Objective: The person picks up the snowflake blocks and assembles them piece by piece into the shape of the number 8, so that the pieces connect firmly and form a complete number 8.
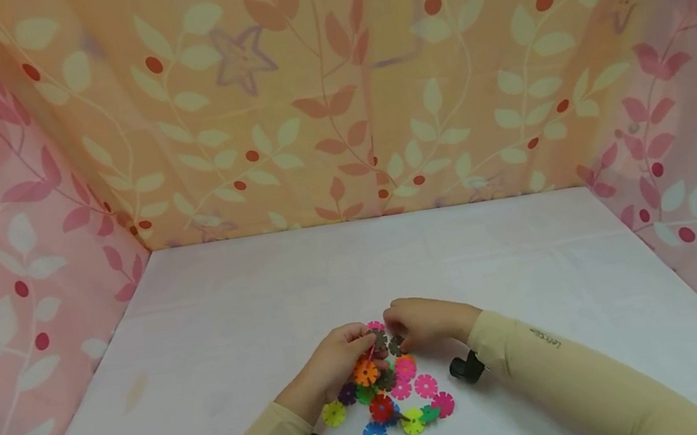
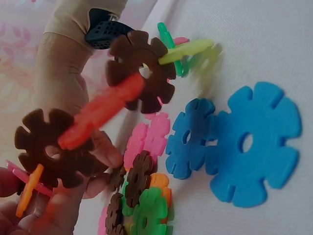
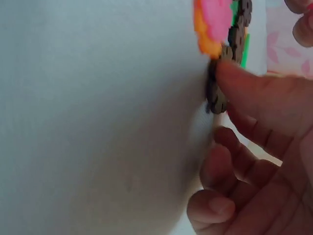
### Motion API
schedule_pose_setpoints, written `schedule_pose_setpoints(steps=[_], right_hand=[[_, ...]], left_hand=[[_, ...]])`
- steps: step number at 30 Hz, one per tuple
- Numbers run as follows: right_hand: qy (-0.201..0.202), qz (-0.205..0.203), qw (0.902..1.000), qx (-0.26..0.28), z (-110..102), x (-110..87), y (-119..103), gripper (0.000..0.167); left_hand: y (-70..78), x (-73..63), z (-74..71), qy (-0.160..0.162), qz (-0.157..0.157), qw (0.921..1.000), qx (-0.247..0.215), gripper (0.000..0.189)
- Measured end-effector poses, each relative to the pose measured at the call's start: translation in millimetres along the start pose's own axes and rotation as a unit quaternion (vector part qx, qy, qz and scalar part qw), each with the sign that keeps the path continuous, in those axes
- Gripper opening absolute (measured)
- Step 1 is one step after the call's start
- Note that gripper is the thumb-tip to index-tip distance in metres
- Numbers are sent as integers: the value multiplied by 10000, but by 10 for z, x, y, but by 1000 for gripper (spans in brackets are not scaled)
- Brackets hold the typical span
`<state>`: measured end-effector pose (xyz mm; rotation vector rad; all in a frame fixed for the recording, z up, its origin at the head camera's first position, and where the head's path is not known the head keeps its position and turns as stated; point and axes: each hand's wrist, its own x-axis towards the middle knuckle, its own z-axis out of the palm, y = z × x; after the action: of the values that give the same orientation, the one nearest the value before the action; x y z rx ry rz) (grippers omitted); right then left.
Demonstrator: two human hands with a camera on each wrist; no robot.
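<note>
Slotted plastic discs (snowflake building pieces) in several colours lie in a pile on the table. My left hand (image 1: 345, 354) pinches a joined chain of them at its near end, by a pink disc (image 2: 29, 178) with an orange disc (image 2: 30, 190). Along the chain come a brown disc (image 2: 54, 147), a red disc (image 2: 100, 111), another brown disc (image 2: 139, 73), then a yellow disc (image 2: 186, 51) and a green disc (image 2: 167, 44). My right hand (image 1: 426, 322) pinches a separate brown disc (image 3: 217, 95) at the far side of the pile, thumb on its face, other fingers curled.
Two blue discs (image 2: 257, 144) lie joined on the near side of the pile. Pink discs (image 1: 426, 386) sit on its right, a yellow disc (image 1: 334, 413) at its left. White cloth covers the table (image 1: 500, 245); patterned cloth walls (image 1: 327, 97) stand behind and on both sides.
</note>
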<state>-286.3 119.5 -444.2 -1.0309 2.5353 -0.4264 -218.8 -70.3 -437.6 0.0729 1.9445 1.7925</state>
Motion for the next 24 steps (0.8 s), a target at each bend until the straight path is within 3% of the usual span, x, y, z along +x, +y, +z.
schedule_pose_setpoints(steps=[5,14,20,24], right_hand=[[56,2,9987,508,-12,-64,23,16],[61,241,9988,420,38,-86,29,21],[28,97,9959,902,26,-104,27,19],[611,-311,9896,1268,-44,-143,4,8]], left_hand=[[4,-6,0,-45,-72,9998,-184,30],[11,-18,-5,-77,-41,9999,-122,33],[12,-13,-3,-106,-122,9996,-216,33],[-9,0,-12,-79,-125,9994,-309,32]])
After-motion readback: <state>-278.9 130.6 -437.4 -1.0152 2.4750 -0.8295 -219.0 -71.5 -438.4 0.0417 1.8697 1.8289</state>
